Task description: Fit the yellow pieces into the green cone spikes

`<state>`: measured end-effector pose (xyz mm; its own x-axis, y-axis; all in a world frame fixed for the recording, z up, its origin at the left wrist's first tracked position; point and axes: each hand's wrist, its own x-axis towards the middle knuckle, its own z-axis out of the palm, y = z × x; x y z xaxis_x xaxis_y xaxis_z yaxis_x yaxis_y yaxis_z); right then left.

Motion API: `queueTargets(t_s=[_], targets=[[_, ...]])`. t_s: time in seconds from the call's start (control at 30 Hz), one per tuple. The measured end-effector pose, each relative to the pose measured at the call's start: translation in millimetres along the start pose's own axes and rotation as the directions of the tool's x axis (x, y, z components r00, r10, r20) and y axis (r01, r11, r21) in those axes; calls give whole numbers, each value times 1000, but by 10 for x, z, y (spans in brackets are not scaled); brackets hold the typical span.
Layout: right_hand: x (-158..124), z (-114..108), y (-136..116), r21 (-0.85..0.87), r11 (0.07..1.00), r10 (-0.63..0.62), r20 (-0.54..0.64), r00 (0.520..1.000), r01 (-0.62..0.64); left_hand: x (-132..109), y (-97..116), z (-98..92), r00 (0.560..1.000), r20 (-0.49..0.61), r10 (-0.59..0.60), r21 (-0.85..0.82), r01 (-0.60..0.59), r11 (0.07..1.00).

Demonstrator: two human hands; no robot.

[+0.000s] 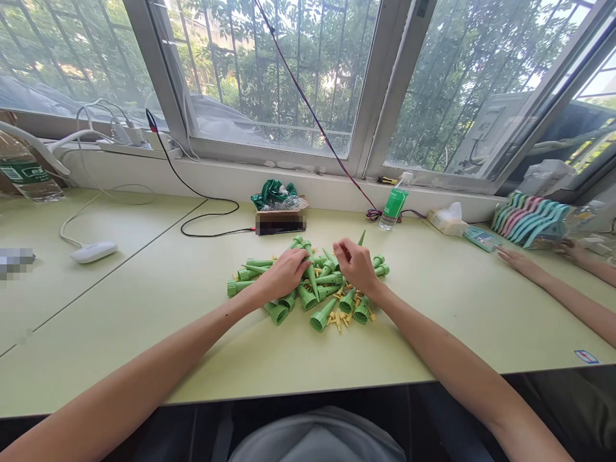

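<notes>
A heap of green plastic cones (pixel 315 292) lies in the middle of the pale green table (pixel 192 321), with small yellow pieces (pixel 339 317) scattered at its near right side. My left hand (pixel 285 273) rests on the left part of the heap, its fingers curled over a cone. My right hand (pixel 355 263) sits on the right part, fingers bent and pinched together on something I cannot make out. One cone (pixel 361 238) stands upright just behind my right hand.
Behind the heap sit a small box (pixel 280 221) with a green bag on it, a green-labelled bottle (pixel 395 202) and a tissue pack (pixel 447 221). Another person's hand (pixel 514 260) lies flat at the right, near stacked coloured items (pixel 527 221). A white device (pixel 94 251) and cables lie left.
</notes>
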<state>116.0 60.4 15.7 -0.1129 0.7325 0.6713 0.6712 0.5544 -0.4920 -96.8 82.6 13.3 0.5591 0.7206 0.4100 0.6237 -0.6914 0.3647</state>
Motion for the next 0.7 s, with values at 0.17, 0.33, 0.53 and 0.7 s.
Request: queueTargets(t_s=[0.17,0.33,0.53,0.7], targets=[[4,5,-9,-13,1000,3,17,1000,-2,-9,0,-19,1000,22,-19,-38,19,999],[0,12,-11,-29,1000,11,37,999,-10,-16,3,-22,999,26,-20,-37,21,999],[1,-6,-20,-20,999,27,36,999,-26,3,54,-59,999,-44,-22,-58,20,998],[28,-52,-3,-26,998,52,8,999,-52,12,29,-72,988,-150,-44,-27,40,999]])
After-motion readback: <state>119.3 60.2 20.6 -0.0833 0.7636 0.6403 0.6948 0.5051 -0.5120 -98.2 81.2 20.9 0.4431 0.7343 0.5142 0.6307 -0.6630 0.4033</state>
